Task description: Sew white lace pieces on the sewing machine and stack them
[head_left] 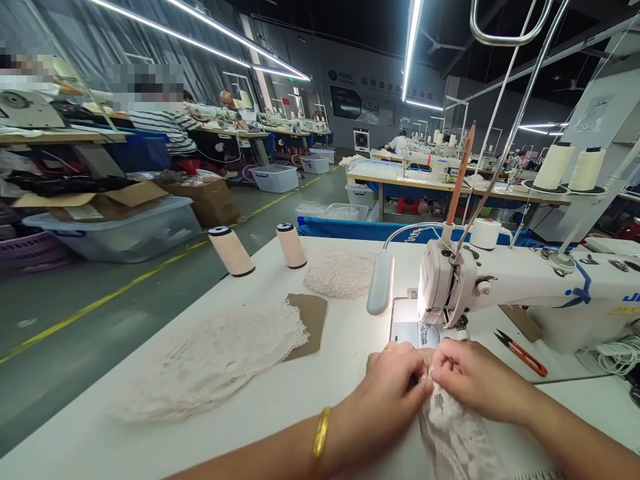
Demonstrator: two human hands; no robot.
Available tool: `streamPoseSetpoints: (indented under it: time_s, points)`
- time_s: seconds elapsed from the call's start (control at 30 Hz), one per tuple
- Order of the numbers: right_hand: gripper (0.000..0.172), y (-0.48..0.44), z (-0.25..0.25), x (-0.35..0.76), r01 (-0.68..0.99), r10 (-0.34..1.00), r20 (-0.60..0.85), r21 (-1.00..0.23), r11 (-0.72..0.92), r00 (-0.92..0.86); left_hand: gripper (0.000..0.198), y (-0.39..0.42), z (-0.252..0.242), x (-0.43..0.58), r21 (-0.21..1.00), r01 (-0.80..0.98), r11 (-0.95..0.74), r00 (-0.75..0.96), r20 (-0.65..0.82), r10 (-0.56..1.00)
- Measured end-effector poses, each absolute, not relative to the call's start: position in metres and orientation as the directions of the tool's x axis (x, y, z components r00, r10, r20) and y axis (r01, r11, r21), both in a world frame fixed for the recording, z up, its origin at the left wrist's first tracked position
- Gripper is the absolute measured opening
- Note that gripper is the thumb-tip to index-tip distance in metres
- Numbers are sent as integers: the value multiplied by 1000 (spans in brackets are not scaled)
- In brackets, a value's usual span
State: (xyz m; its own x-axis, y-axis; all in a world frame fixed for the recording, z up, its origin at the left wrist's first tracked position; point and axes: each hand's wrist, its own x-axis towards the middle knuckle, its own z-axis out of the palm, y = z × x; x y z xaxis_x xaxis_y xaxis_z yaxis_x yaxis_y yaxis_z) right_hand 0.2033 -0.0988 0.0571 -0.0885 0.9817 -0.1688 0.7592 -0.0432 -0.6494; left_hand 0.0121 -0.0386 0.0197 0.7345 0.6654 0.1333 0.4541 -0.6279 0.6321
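Lettering [633, 298] in blue on the near machine [520, 277] begins "JU" before the view cuts it off; a farther machine [430, 167] across the aisle reads "JUKI", and the back wall [320, 53] bears "YING" beside Chinese characters. Lace [457, 427], off-white, openwork and bunched in soft folds, lies on the desk [345, 400] just in front of the presser foot [425, 333], trailing toward the person. The left hand [393, 383] and right hand [473, 373] hold its upper end side by side, fingers drawn narrow around it. Leftward, scalloped lace pieces [215, 360] overlap a brown card [313, 323].
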Motion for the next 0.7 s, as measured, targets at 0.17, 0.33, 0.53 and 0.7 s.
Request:
streamPoseSetpoints:
  time_s: [0.17,0.33,0.53,0.7]
  points:
    - [13,-70,33,192,871,994,-104,-484,-83,37,11,-23,2,15,359,492,-793,694,388,606]
    - [8,-77,26,192,919,997,-34,-386,-80,72,26,-22,-5,10,168,275,-947,758,568,321]
    - [11,-99,7,202,946,832,466,36,322,-301,26,-16,-10,11,185,285,-941,725,600,338]
    - [26,-100,-3,201,878,761,519,-39,476,-390,20,-17,-10,12,178,322,-930,727,582,363]
